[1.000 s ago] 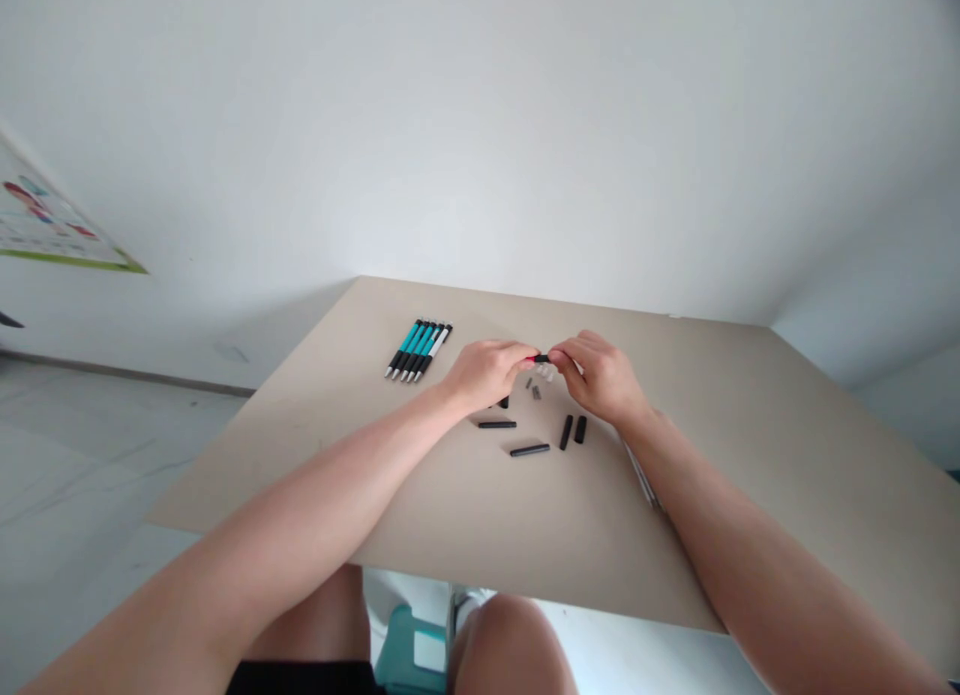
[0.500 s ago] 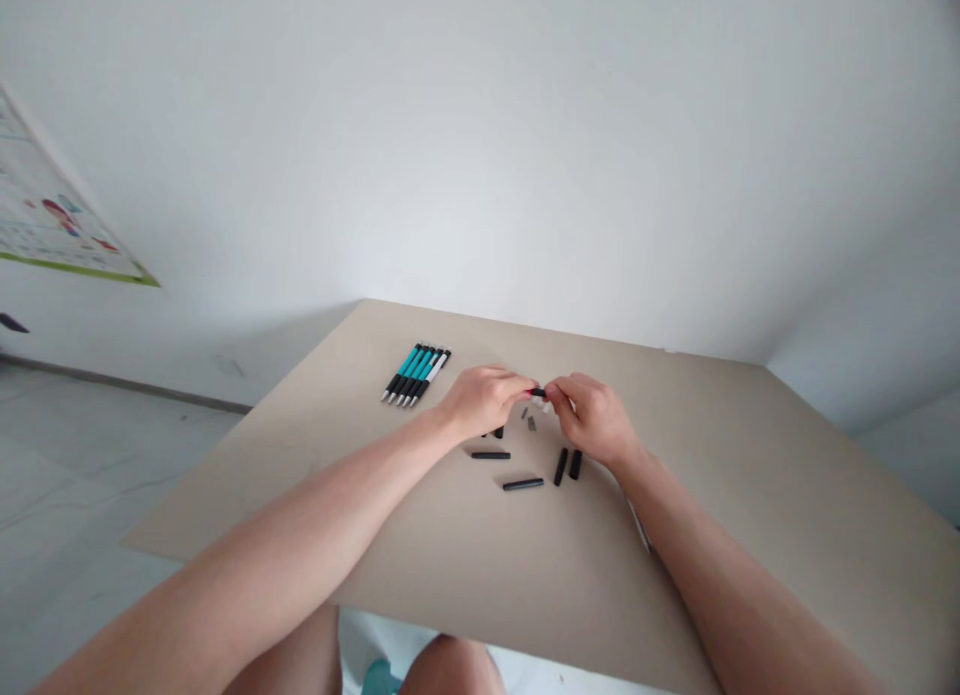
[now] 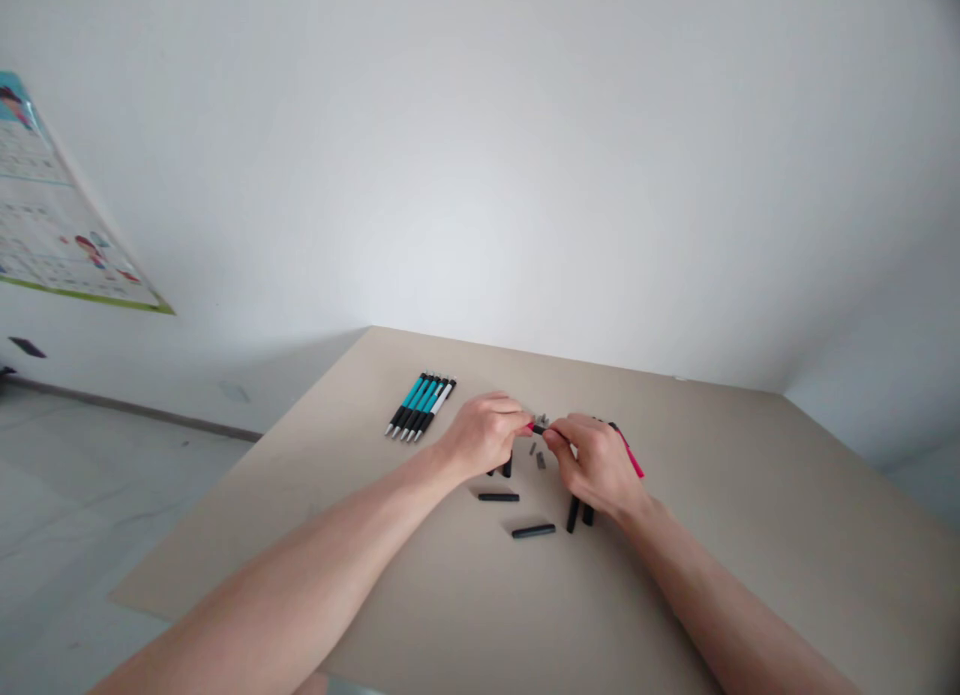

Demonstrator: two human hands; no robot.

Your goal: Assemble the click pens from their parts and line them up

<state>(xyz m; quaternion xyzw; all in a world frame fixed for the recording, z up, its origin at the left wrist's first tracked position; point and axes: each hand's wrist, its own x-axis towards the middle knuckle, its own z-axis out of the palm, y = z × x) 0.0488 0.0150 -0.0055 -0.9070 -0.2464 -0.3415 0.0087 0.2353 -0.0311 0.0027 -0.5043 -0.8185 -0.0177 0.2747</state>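
Observation:
My left hand (image 3: 489,433) pinches a pink pen barrel (image 3: 530,428), most of it hidden inside the fingers. Against its end sits a black pen grip (image 3: 538,431), which the fingers of my right hand (image 3: 594,458) hold. The two pieces are in line between my hands, just above the table. Below them lie small grey metal parts (image 3: 541,461). Loose black grips lie nearer to me, one (image 3: 499,497) crosswise and another (image 3: 533,531) slightly tilted. Two more black grips (image 3: 573,515) are partly covered by my right hand. Beyond that hand another pink barrel (image 3: 631,454) shows.
A row of several finished-looking pens (image 3: 420,407), mostly teal and black with one white, lies left of my hands. The beige table (image 3: 750,495) meets a white wall (image 3: 525,175) at the back. A poster (image 3: 82,245) hangs at the left.
The view has tilted up a little, so everything sits lower. Both hands keep their hold on the pen pieces. A pink barrel beyond my right hand now shows.

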